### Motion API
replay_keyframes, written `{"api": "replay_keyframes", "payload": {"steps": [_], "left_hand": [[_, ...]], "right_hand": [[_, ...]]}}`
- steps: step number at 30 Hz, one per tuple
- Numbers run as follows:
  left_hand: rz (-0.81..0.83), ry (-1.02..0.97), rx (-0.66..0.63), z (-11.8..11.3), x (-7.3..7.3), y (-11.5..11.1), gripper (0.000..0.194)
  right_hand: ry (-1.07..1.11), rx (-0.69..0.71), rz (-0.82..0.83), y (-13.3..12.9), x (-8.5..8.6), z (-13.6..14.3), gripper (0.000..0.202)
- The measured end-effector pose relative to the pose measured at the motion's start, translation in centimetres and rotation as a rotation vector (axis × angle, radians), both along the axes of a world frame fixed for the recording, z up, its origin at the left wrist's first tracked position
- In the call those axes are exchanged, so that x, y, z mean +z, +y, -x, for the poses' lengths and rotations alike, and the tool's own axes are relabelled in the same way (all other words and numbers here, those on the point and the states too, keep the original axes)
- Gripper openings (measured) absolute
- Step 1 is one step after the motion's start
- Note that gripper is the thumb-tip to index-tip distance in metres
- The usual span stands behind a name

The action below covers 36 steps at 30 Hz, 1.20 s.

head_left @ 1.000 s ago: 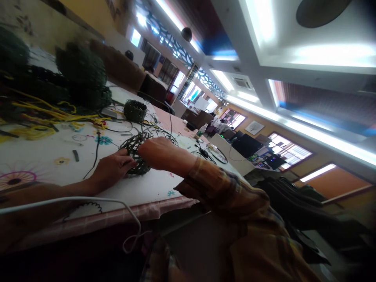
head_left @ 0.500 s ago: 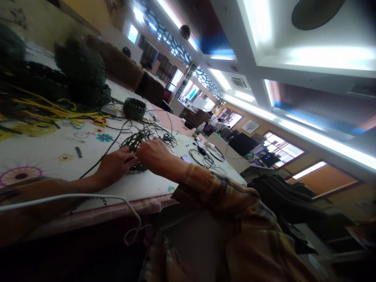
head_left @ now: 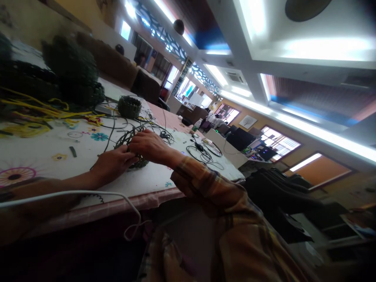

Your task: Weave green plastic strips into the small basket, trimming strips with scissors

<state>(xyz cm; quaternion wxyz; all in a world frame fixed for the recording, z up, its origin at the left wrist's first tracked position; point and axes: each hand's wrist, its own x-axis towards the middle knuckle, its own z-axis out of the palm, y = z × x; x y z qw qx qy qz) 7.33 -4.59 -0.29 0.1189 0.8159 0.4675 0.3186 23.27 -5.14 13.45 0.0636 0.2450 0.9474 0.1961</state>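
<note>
While hands (head_left: pixel 150 145) hold the basket (head_left: pixel 124 138), sign (head_left: pixel 182 76) lettering is illegible.

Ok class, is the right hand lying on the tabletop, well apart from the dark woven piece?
No, the right hand is at the dark woven piece, beside the left hand.

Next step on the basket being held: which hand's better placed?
Probably the right hand: it sits higher in view, at the upper right of the woven basket. The left hand is lower, apparently steadying it.

near basket (head_left: pixel 141 163) on table (head_left: pixel 158 178) | far basket (head_left: pixel 129 108) behind it | strips (head_left: pixel 67 114) left | cable (head_left: pixel 199 147) right
</note>
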Motion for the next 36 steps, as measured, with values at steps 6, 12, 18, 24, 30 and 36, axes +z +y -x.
{"api": "replay_keyframes", "payload": {"steps": [6,12,18,24,30,36], "left_hand": [[-0.056,0.081,0.066,0.1,0.4,0.3,0.043],[-0.051,0.053,0.080,-0.1,0.3,0.5,0.044],[-0.047,0.100,0.121,-0.3,0.2,0.2,0.040],[0.021,0.104,0.130,-0.3,0.8,-0.4,0.029],[0.021,-0.042,0.072,-0.5,0.2,-0.3,0.043],[0.065,-0.292,-0.021,-0.4,-0.4,0.1,0.047]], "right_hand": [[0.280,-0.316,0.163,-0.5,0.1,-0.3,0.018],[0.316,-0.563,0.217,-1.0,1.7,-1.3,0.040],[0.084,-0.526,0.088,-3.2,2.5,1.8,0.023],[0.064,-0.552,0.148,-5.7,0.5,4.0,0.016],[0.385,-0.715,0.103,-6.2,-3.0,1.1,0.024],[0.620,-0.620,0.105,-7.1,-5.9,-0.8,0.037]]}}
